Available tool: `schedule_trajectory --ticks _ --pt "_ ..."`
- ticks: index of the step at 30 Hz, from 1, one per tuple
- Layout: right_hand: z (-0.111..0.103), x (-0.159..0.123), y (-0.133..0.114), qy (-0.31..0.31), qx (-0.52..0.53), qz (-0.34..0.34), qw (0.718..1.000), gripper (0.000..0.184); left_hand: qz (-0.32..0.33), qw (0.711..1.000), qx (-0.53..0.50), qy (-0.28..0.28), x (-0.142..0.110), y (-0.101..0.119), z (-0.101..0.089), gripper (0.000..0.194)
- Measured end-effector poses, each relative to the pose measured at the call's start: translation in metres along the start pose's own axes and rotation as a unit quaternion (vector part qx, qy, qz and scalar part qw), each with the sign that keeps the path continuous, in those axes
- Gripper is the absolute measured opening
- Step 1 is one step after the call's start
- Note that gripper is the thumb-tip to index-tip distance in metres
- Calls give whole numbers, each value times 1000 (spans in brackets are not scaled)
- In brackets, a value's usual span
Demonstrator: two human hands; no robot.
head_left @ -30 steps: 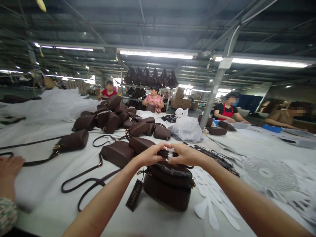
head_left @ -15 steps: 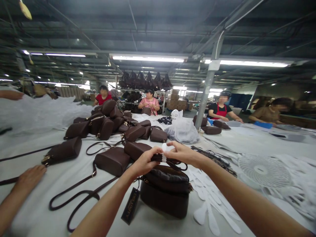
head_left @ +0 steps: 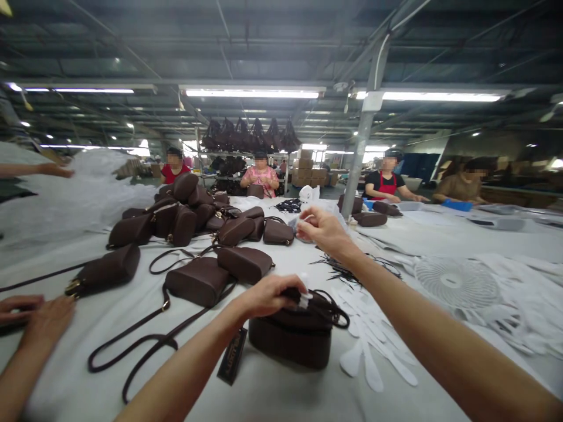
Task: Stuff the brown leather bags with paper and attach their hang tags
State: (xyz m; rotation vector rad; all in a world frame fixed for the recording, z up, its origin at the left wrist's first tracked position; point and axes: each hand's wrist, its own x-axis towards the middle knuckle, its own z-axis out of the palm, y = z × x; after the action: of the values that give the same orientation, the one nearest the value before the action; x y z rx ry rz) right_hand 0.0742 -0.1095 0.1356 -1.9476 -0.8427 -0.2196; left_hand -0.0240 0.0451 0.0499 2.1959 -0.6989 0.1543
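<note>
A dark brown handbag (head_left: 290,337) stands on the white table (head_left: 281,392) in front of me, a black hang tag (head_left: 232,363) dangling at its left. My left hand (head_left: 268,295) is closed on the bag's coiled strap (head_left: 331,306), which has a white wrap at the fingertips. My right hand (head_left: 323,230) is stretched farther out, fingers curled near a white plastic bag (head_left: 308,196); what it holds, if anything, I cannot make out.
Several brown bags (head_left: 197,280) with long straps lie to the left, and a heap of them (head_left: 176,208) sits behind. White paper pieces (head_left: 373,357), black ties (head_left: 338,272) and a white fan (head_left: 457,284) lie right. Another person's hands (head_left: 30,316) rest at left; seated workers sit across.
My right hand has left the strap and moved away toward the white plastic bag. My left hand has lowered the strap onto the bag. The neighbour's hands have shifted at left.
</note>
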Motion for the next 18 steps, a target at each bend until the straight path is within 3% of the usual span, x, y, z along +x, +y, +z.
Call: schedule_trajectory --ticks 3,5,7,10,13,16,18 --pt "-7 -19 -13 -58 -193 -44 979 26 -14 993 -23 115 3 -5 -13 29" --pt "-7 -33 -14 -154 -291 -82 941 34 -5 992 -37 123 4 -8 -25 30" --pt "-5 -41 -9 -250 -318 -121 906 31 5 995 -40 93 5 -8 -33 31" --pt "-2 -39 3 -321 -284 -135 894 20 2 997 -8 77 1 -3 -34 32" --pt "-4 -29 14 -348 -172 -84 918 13 8 977 101 185 -12 8 -22 32" --pt "-6 -24 22 -360 -29 -11 932 17 57 913 228 334 -30 19 3 10" --pt "-6 -24 27 -369 35 19 929 23 91 904 288 302 -38 24 21 10"
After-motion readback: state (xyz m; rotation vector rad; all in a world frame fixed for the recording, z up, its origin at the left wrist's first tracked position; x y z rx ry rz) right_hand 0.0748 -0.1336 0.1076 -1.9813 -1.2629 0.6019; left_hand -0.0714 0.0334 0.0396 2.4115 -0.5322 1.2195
